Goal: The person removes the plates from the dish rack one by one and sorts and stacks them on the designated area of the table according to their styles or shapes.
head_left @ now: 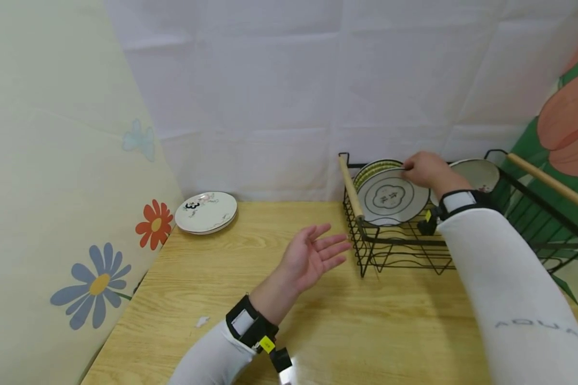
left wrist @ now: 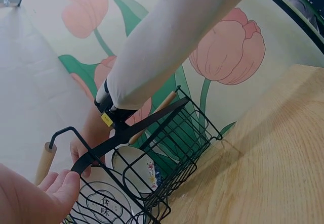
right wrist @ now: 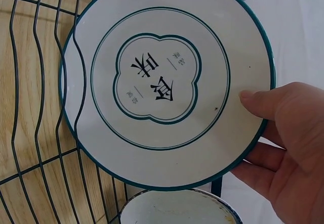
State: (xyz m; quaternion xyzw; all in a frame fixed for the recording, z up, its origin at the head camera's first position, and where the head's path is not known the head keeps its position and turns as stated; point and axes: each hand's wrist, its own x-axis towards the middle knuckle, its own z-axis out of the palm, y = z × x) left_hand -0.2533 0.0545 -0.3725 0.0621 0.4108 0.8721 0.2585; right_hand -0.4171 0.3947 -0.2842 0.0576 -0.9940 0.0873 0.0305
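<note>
My right hand pinches the edge of a white plate with a dark green rim and Chinese characters. In the right wrist view the thumb lies on its face and the fingers are behind. The plate stands tilted in the left part of a black wire dish rack, its lower edge among the wires. Behind it shows part of a plate with a green patterned rim. To its right leans a white dish, partly covered by my arm. Palm up, my left hand holds nothing just left of the rack.
Two stacked white plates with dark markings sit at the back left of the wooden table. Wooden handles top the rack's ends. A white sheet hangs behind, and a small white scrap lies near the left edge.
</note>
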